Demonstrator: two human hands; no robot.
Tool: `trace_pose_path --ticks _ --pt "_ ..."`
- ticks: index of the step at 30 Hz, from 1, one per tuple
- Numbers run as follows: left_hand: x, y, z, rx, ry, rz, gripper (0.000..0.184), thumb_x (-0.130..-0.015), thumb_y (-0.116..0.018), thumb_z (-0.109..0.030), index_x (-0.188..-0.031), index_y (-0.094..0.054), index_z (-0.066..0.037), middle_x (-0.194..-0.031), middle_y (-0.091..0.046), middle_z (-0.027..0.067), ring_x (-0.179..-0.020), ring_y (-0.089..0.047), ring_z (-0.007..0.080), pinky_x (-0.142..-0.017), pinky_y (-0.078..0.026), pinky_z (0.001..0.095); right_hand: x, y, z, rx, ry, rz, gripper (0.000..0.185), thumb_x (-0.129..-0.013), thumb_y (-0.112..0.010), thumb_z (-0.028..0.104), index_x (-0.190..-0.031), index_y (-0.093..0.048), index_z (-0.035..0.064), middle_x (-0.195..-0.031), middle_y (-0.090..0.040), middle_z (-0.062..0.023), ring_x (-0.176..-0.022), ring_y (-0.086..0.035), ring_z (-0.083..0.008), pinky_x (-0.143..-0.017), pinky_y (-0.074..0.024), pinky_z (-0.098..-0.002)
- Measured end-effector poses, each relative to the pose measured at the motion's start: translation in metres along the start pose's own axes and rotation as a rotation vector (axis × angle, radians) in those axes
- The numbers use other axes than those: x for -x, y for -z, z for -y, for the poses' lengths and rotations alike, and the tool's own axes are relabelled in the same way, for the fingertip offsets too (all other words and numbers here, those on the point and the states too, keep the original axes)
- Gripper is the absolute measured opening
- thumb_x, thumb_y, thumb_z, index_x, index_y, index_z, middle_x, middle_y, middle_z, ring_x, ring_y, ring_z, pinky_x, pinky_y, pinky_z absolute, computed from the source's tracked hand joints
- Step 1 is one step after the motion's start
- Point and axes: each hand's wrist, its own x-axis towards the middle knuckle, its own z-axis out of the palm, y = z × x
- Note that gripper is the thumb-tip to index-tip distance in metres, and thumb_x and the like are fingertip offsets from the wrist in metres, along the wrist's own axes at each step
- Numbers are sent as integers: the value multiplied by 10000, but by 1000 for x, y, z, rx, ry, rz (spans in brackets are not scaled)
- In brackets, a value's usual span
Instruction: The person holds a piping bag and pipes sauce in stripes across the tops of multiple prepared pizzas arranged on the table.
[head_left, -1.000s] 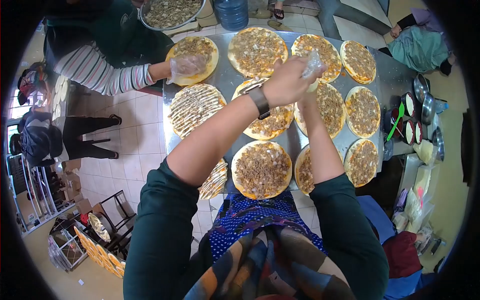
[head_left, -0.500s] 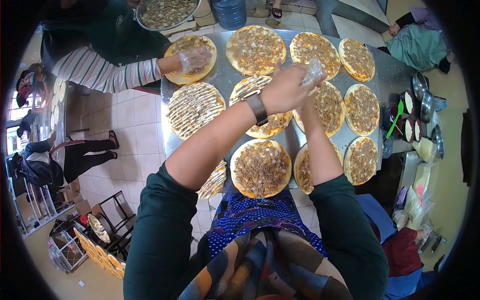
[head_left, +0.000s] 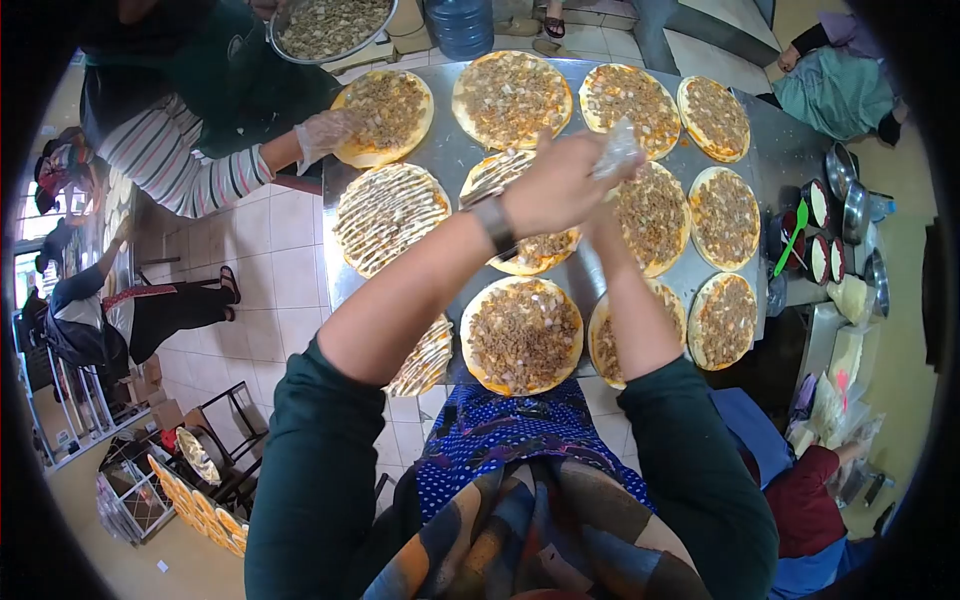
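Over the middle row of pizzas, my left hand, with a dark watch on its wrist, is closed on a clear plastic bag whose gathered end sticks up. My right hand is pressed against it from below and seems to grip the same bag; its fingers are mostly hidden. Beneath the left hand lies a pizza striped with pale sauce on its upper part, and a meat-topped pizza lies right of the hands. A fully striped pizza sits to the left.
Several more topped pizzas cover the metal table. At the upper left, a co-worker's gloved hand is at a pizza's edge. A bowl of topping stands behind. Bowls and a green spatula are at the right.
My hands have shifted slightly left with the bag. The co-worker's gloved hand has moved from the pizza's top left to its edge.
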Motion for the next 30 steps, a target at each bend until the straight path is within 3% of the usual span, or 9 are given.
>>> trace_pose_path --ticks 6,7,8,10,13,22,26,28,30 --pt "39 35 -14 353 363 145 381 -948 -391 -356 -922 -622 -55 -802 -595 62 -727 -543 151 -680 -431 281 68 -98 -25 711 88 -141 235 -918 -491 190 -1117 -499 66 -1029 -556 -47 -963 -551 -137 -824 -470 -281" --pt "33 27 -9 451 391 152 393 -933 -390 -388 -894 -630 -79 -846 -622 119 -898 -569 251 -931 -287 486 61 -83 -16 714 87 -142 235 -918 -491 190 -1117 -499 66 -1029 -556 -47 -963 -551 -137 -824 -470 -281" --pt "22 19 -7 453 390 149 393 -933 -390 -388 -894 -630 -79 -846 -622 119 -898 -569 251 -931 -287 486 43 -49 3 498 69 -30 231 -909 -497 174 -1111 -504 63 -1029 -556 -46 -960 -550 -138 -821 -465 -280" --pt "5 7 -5 279 188 161 366 -942 -402 -350 -946 -618 -54 -830 -621 101 -771 -579 188 -713 -447 323 14 -4 34 64 27 194 227 -890 -508 141 -1100 -515 55 -1028 -557 -43 -954 -549 -141 -815 -457 -278" --pt "3 0 -7 139 162 119 354 -943 -401 -337 -954 -618 -58 -876 -624 114 -804 -587 198 -728 -451 334 21 -50 62 511 86 -40 237 -872 -510 120 -1094 -514 39 -1019 -559 -49 -944 -546 -142 -812 -447 -279" --pt "19 6 -8 290 240 154 374 -946 -391 -360 -960 -621 -66 -842 -607 98 -772 -567 162 -708 -440 305 29 -35 39 633 90 -113 226 -862 -530 109 -1072 -527 26 -993 -576 -42 -916 -560 -140 -796 -456 -270" --pt "14 -3 -8 90 184 111 362 -946 -395 -342 -947 -617 -56 -833 -618 106 -799 -584 191 -724 -450 324 38 -38 20 706 107 -89 225 -858 -535 107 -1067 -529 24 -988 -578 -41 -909 -562 -139 -793 -458 -269" --pt "28 6 -7 295 251 135 395 -918 -387 -426 -955 -624 -112 -929 -593 129 -963 -535 290 -935 -224 572 39 -38 20 751 138 -65 225 -856 -538 106 -1065 -530 23 -987 -578 -40 -906 -562 -138 -792 -458 -269" --pt "42 13 -8 261 233 104 385 -922 -387 -416 -959 -627 -117 -933 -595 118 -964 -537 287 -952 -216 577 40 -38 21 791 171 -49 226 -854 -541 106 -1063 -530 23 -985 -578 -40 -903 -562 -137 -790 -459 -269"
